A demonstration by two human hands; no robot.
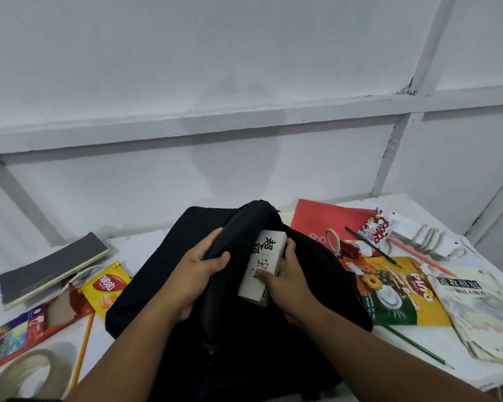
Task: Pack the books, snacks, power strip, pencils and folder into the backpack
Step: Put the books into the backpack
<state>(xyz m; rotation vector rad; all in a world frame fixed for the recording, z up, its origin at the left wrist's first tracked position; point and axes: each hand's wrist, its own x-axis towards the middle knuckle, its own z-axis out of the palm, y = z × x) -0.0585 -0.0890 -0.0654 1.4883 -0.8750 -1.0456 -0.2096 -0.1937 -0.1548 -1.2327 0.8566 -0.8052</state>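
Observation:
A black backpack (163, 280) lies in the middle of the white table. My left hand (199, 266) grips the raised flap at its opening. My right hand (285, 278) holds a white book with black characters (266, 258), tilted halfway into the opening. On the left lie a grey book (50, 269), a yellow wafer pack (106, 287), a coloured pencil box (21, 332) and a yellow pencil (83, 351). To the right are a red folder (325, 220), a white power strip (427, 237), snack packs (376, 227), a green-yellow snack bag (395, 291), a pale book (476, 309) and pencils (418, 348).
A roll of tape (27, 369) sits at the near left corner. A white panelled wall (244, 97) rises right behind the table. The table edge (494, 382) runs close at the right front.

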